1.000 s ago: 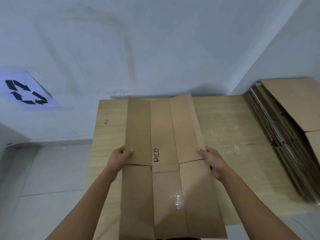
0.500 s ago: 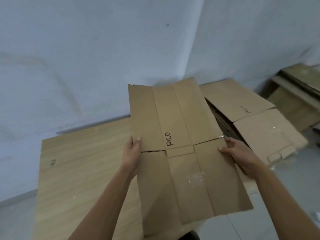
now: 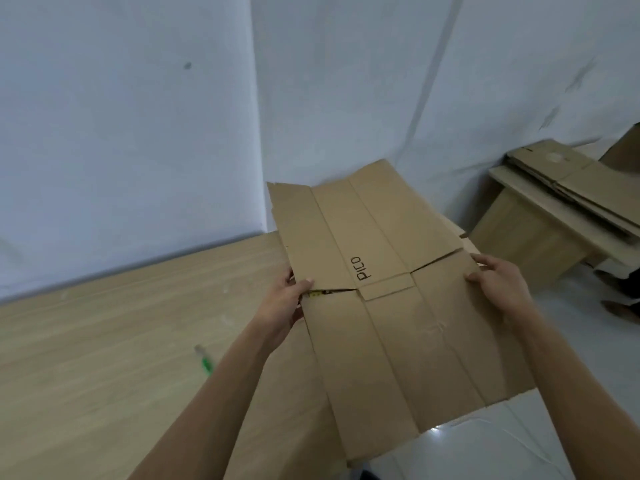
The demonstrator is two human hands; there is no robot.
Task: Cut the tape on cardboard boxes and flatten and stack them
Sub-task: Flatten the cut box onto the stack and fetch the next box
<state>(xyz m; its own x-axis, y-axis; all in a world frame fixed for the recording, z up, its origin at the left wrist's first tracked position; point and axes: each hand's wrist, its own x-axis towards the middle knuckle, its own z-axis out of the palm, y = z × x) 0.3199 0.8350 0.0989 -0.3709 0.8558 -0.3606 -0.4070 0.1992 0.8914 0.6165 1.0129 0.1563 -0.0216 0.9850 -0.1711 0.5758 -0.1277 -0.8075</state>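
Fingers curl round both side edges of the flattened box (image 3: 381, 289): the left hand (image 3: 282, 306) pinches its left edge, thumb on top, and the right hand (image 3: 498, 282) grips its right edge. The box (marked "PICO") is held tilted over the right end of the table (image 3: 104, 341). A blurred green tool (image 3: 205, 361) lies on the table beside the left forearm. More flat cardboard (image 3: 571, 181) is stacked far right.

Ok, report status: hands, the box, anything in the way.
Left hand grips flattened box at its left edge, right hand grips the right edge. Box held flat over the table edge. Nothing blocking; green-handled tool lies on the table, apart.
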